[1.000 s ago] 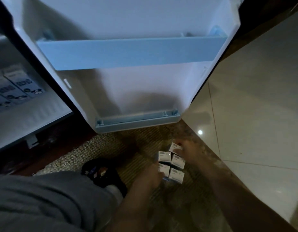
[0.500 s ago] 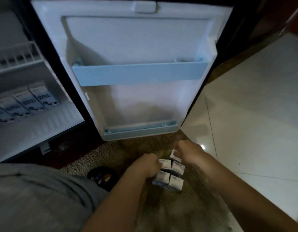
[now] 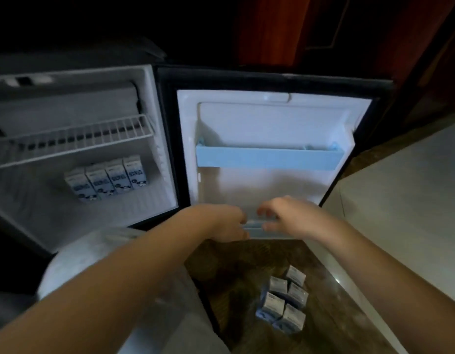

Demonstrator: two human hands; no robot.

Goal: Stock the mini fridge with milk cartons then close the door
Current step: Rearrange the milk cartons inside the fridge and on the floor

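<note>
So the mini fridge point(image 3: 68, 103) sits wide open at 10 o'clock, with four milk cartons point(image 3: 106, 178) in a row on its floor under the wire shelf point(image 3: 73, 139). The door point(image 3: 259, 123) stands at 12, a blue rack point(image 3: 267, 158) across it. My left hand point(image 3: 226, 222) and right hand point(image 3: 285, 215) hover empty, fingers loosely curled, by the lower door rack point(image 3: 254, 226). Five more cartons point(image 3: 285, 302) are bunched on the rug point(image 3: 234, 272) at 5 o'clock.

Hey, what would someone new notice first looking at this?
The fridge door stands wide open in the middle, with the left hand and right hand reaching near its bottom edge. Inside the fridge at left, four cartons stand in a row; five cartons sit on the rug at lower right.
</note>
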